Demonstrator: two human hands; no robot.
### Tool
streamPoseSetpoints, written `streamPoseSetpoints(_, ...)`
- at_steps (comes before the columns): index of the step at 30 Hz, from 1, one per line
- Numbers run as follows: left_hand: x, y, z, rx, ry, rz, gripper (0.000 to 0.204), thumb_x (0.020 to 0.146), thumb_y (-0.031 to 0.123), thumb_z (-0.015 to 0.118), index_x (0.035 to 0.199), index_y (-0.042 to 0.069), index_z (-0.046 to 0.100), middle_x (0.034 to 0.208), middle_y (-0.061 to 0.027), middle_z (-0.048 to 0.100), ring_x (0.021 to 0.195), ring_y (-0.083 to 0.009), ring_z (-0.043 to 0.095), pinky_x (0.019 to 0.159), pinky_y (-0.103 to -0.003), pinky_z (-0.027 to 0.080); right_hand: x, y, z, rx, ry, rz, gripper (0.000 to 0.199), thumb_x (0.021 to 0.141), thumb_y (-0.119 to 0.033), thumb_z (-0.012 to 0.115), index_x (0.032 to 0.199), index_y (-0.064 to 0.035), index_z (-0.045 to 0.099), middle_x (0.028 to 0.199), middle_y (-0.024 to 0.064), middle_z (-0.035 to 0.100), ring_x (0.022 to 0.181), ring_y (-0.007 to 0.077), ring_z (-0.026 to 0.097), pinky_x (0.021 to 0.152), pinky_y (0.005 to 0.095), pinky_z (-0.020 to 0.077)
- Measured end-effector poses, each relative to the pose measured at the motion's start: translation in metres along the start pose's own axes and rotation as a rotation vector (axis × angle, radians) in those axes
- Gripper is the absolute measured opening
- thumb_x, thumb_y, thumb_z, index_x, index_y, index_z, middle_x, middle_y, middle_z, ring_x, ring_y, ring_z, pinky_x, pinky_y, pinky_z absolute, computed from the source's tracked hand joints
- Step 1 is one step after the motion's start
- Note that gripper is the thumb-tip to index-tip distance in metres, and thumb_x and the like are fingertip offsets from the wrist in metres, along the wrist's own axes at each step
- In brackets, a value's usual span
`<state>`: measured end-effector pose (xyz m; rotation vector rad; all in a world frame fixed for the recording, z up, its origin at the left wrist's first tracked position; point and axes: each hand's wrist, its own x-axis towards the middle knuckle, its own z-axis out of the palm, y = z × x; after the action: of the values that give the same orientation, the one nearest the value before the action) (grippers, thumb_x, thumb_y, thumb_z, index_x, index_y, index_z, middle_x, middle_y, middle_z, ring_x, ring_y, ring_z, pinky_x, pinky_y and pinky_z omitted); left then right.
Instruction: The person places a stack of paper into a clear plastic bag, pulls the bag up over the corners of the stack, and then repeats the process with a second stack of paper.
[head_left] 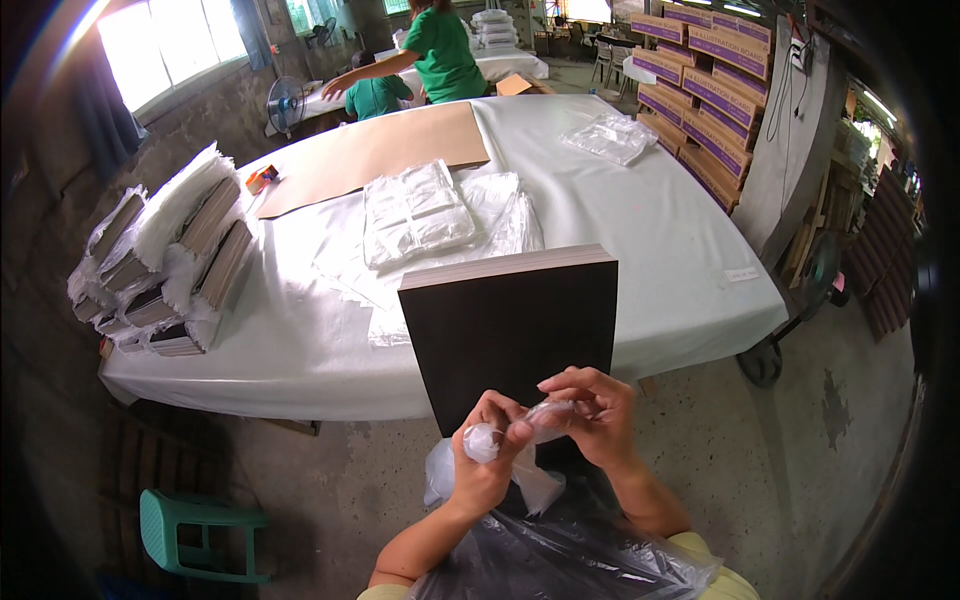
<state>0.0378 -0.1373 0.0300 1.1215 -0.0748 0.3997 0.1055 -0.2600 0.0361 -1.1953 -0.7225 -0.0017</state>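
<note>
Both hands meet low in the head view, just in front of a dark stack of boards (510, 335) that leans against the near edge of the white-covered table (640, 230). The left hand (485, 460) is closed around a bunched end of a clear plastic bag (525, 425), while the right hand (595, 415) pinches the same bag with narrow, curled fingers — the two seemingly rubbing the film to part its mouth. More clear film hangs below the hands and spreads over the lap (it looks like a loose sheet or a larger bag).

On the table lie a pile of folded plastic bags (415, 212) within reach, a brown paper sheet (375, 150) and, at the left edge, wrapped board bundles (170, 260) stacked together — apparently finished ones. Two people in green shirts (420, 60) work at another table behind.
</note>
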Motion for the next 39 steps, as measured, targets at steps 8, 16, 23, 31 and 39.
streamPoseSetpoints(8, 0.004, 0.002, -0.003, -0.061, -0.011, 0.068, 0.027, 0.078, 0.005, 0.061, 0.067, 0.006, 0.037, 0.079, -0.0035, 0.046, 0.082, -0.0143, 0.052, 0.072, -0.025, 0.041, -0.002, 0.000, -0.001, 0.074, -0.071, 0.054, 0.032, 0.071, -0.005, 0.069, 0.099, 0.0014, 0.056, 0.082, 0.0110, 0.063, 0.074, 0.0116, 0.061, 0.065, 0.0205, 0.0486)
streamPoseSetpoints(16, 0.000, 0.005, 0.003, 0.085, -0.060, 0.083, 0.027, 0.078, 0.003, 0.060, 0.066, 0.005, 0.036, 0.079, -0.0042, 0.045, 0.079, -0.0134, 0.051, 0.069, -0.025, 0.042, 0.003, -0.012, 0.000, 0.186, -0.109, 0.094, 0.027, 0.071, 0.005, 0.065, 0.096, 0.0031, 0.055, 0.083, 0.0119, 0.062, 0.081, 0.0154, 0.062, 0.066, 0.0231, 0.0515)
streamPoseSetpoints(23, 0.004, 0.005, -0.008, -0.149, -0.003, 0.145, 0.030, 0.077, 0.011, 0.063, 0.068, 0.008, 0.035, 0.073, -0.0016, 0.041, 0.065, -0.0115, 0.045, 0.062, -0.023, 0.040, 0.003, 0.005, -0.001, 0.211, -0.069, -0.008, 0.019, 0.073, 0.010, 0.059, 0.090, 0.0030, 0.055, 0.084, 0.0125, 0.062, 0.081, 0.0179, 0.062, 0.070, 0.0256, 0.0517)
streamPoseSetpoints(31, 0.013, 0.047, -0.063, 0.133, 0.638, 0.479, 0.028, 0.082, 0.024, 0.059, 0.074, 0.011, 0.035, 0.061, 0.0033, 0.033, 0.041, -0.0033, 0.027, 0.034, -0.019, 0.019, 0.008, -0.002, -0.011, 0.366, 0.249, 0.018, 0.015, 0.077, 0.007, 0.056, 0.091, 0.0009, 0.055, 0.087, 0.0131, 0.062, 0.081, 0.0164, 0.061, 0.072, 0.0244, 0.0498)
streamPoseSetpoints(39, 0.006, 0.067, -0.023, 0.815, 0.113, 0.563, 0.056, 0.060, 0.021, 0.078, 0.103, 0.002, 0.049, 0.099, -0.0113, 0.056, 0.084, -0.0185, 0.055, 0.072, -0.029, 0.045, 0.004, -0.007, 0.002, -0.011, -0.061, 0.046, 0.012, 0.073, 0.006, 0.061, 0.083, 0.0002, 0.061, 0.080, 0.0082, 0.063, 0.070, 0.0106, 0.060, 0.061, 0.0201, 0.0469)
